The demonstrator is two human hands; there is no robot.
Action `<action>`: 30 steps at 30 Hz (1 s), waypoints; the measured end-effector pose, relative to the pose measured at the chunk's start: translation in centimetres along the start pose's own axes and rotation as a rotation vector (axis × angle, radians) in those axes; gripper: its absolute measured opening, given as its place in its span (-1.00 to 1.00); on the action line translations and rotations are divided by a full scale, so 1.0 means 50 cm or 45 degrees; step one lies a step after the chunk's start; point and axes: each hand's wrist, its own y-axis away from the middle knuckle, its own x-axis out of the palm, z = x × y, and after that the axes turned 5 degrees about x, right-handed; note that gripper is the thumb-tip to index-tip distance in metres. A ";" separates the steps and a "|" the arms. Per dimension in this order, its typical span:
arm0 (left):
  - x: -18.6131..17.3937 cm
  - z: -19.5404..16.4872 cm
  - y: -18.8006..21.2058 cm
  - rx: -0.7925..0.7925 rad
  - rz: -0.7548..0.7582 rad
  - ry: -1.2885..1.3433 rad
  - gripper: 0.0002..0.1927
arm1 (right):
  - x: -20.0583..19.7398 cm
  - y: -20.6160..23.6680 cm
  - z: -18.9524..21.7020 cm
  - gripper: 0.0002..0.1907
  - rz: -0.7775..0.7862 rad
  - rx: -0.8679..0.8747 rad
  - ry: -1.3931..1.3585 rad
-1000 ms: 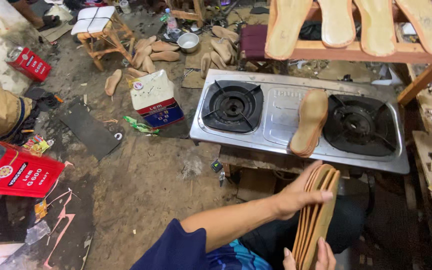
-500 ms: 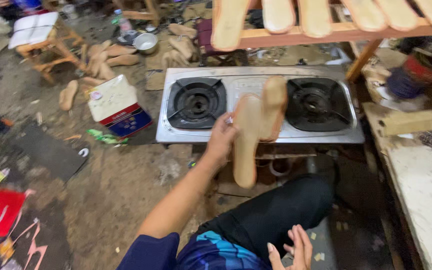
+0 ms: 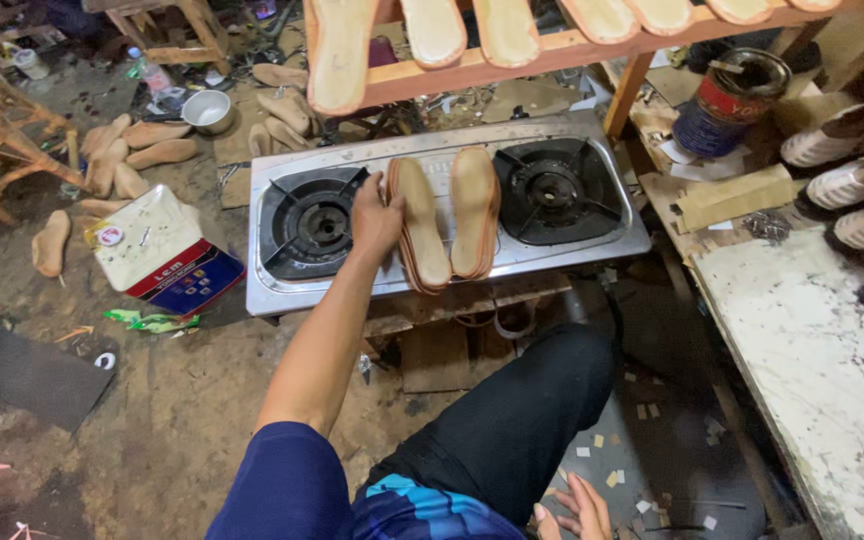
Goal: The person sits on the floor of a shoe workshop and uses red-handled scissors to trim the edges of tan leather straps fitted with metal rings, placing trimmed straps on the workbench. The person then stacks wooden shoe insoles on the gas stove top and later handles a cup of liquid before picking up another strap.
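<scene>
Cluttered dirt-floor workshop: left hand grip clamped on a stack of insoles standing on edge mid-stove, touching a second stack just right, burners either side; loose stack may fan, topple onto a burner.

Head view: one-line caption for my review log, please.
Left hand rests a stack of tan shoe insoles on a steel two-burner gas stove, beside another tan insole pile; right hand lies idle.
</scene>
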 end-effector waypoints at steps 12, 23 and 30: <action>0.015 -0.063 0.175 0.290 0.242 -0.238 -0.30 | -0.018 -0.014 0.005 -0.22 0.098 0.110 0.081; -0.010 -0.016 0.185 -0.229 -0.025 1.224 -0.39 | -0.025 -0.018 -0.025 -0.24 0.130 0.152 -0.005; -0.091 -0.045 0.199 -0.615 -0.022 2.320 -0.43 | -0.013 -0.023 -0.016 -0.24 0.180 0.190 0.031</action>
